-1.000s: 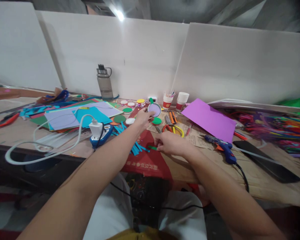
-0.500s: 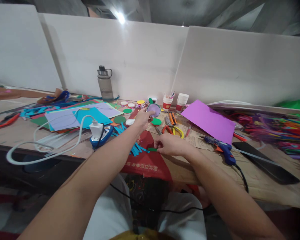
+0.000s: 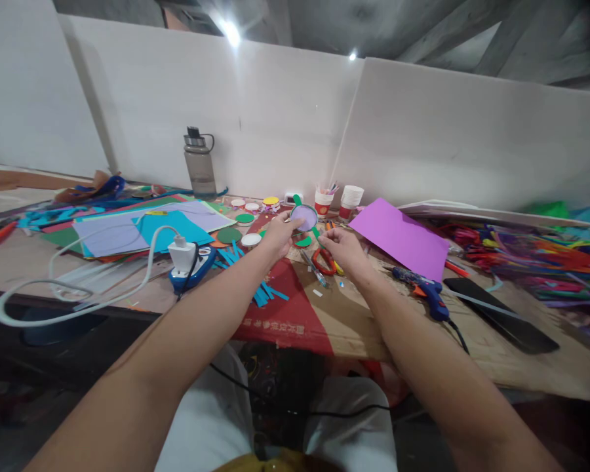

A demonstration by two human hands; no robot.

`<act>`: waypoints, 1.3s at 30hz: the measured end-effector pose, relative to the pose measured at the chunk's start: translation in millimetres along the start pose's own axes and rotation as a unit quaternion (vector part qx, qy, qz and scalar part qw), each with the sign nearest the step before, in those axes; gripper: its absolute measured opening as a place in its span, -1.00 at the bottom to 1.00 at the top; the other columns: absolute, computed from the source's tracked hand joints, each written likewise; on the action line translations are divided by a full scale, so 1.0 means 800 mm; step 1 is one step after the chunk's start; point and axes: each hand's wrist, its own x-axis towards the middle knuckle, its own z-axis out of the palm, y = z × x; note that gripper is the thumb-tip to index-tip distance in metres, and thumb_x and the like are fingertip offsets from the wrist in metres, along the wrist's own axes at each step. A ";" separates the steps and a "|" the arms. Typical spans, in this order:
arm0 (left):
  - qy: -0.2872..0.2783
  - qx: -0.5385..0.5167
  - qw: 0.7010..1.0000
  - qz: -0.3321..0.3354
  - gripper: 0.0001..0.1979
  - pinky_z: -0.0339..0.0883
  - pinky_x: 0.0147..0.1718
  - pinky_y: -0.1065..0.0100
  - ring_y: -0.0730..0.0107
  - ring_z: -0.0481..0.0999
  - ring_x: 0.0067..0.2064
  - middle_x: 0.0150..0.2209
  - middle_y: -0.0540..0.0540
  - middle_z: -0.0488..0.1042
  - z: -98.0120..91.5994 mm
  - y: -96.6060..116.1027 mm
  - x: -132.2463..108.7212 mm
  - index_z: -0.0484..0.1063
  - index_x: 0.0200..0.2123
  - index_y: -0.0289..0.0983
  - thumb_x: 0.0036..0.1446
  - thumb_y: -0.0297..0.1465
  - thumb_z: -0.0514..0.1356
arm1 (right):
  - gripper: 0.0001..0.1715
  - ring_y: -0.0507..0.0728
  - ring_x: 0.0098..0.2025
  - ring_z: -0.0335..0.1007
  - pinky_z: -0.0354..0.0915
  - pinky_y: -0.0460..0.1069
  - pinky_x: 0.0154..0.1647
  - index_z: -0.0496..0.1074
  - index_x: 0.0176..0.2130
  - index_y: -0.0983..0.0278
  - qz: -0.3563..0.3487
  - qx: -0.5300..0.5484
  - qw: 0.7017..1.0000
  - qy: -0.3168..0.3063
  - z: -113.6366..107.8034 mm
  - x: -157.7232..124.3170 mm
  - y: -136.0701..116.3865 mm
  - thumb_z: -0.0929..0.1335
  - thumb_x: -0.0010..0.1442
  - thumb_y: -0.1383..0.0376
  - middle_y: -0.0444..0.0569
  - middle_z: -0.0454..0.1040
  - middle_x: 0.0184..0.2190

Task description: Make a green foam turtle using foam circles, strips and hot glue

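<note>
My left hand [image 3: 276, 236] is stretched over the table and pinches the edge of a small lilac paper disc [image 3: 303, 216] with a green tab sticking out at its top. My right hand [image 3: 341, 248] is closed on a thin green paper strip [image 3: 316, 233], whose upper end reaches toward the lower edge of the disc. Under the hands lie red-handled scissors [image 3: 323, 260], a green paper circle [image 3: 303, 242] and several blue paper strips [image 3: 264, 293] on a red printed sheet [image 3: 285, 311].
Coloured paper sheets [image 3: 142, 229], a white charger with cable [image 3: 181, 254] and a water bottle [image 3: 197, 164] are on the left. Paper cups [image 3: 350, 199], a purple sheet [image 3: 400, 237], a blue glue gun [image 3: 423, 290], a black phone [image 3: 501, 324] and bundled pipe cleaners [image 3: 541, 255] are on the right.
My right hand lifted the green strip from the red sheet and carried it up and away from me to the lilac disc. The left hand kept hold of the disc.
</note>
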 end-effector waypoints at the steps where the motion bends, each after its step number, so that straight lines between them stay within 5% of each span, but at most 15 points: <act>1: -0.007 0.002 1.000 -0.003 -0.72 0.44 -0.33 0.37 0.48 0.48 -0.38 -0.39 0.00 0.50 0.000 0.000 0.000 0.36 -0.35 -0.29 -0.13 -0.58 0.37 | -0.74 0.01 -0.54 0.15 0.09 -0.09 -0.52 0.34 -0.45 0.24 0.000 0.001 1.000 0.003 0.000 0.001 0.002 0.35 0.00 0.09 -0.20 0.29 -0.62; 12: -0.057 0.035 0.998 -0.011 -0.63 0.44 -0.36 0.37 0.48 0.49 -0.39 -0.39 -0.02 0.50 0.005 -0.003 -0.007 0.34 -0.33 -0.30 -0.19 -0.57 0.42 | -0.76 0.01 -0.52 0.18 0.12 -0.07 -0.44 0.39 -0.46 0.25 0.013 -0.010 1.000 0.018 0.002 0.004 0.008 0.37 -0.04 0.12 -0.20 0.35 -0.58; 24: 0.008 0.064 0.998 0.006 -0.66 0.25 -0.53 0.47 0.55 0.37 -0.54 -0.55 0.08 0.40 -0.002 -0.005 0.004 0.35 -0.34 -0.30 -0.23 -0.66 0.32 | -0.64 -0.03 -0.60 0.17 0.13 -0.10 -0.56 0.37 -0.43 0.26 0.058 0.058 0.996 -0.029 0.002 0.009 0.016 0.30 0.19 0.04 -0.18 0.35 -0.58; 39: -0.001 0.049 0.999 -0.001 -0.69 0.32 -0.46 0.43 0.56 0.39 -0.51 -0.48 0.03 0.44 0.003 -0.004 -0.001 0.33 -0.37 -0.31 -0.19 -0.66 0.31 | -0.71 -0.01 -0.58 0.09 0.06 -0.08 -0.53 0.37 -0.52 0.26 0.047 -0.010 0.998 -0.039 0.001 0.006 0.012 0.34 0.03 0.09 -0.22 0.24 -0.68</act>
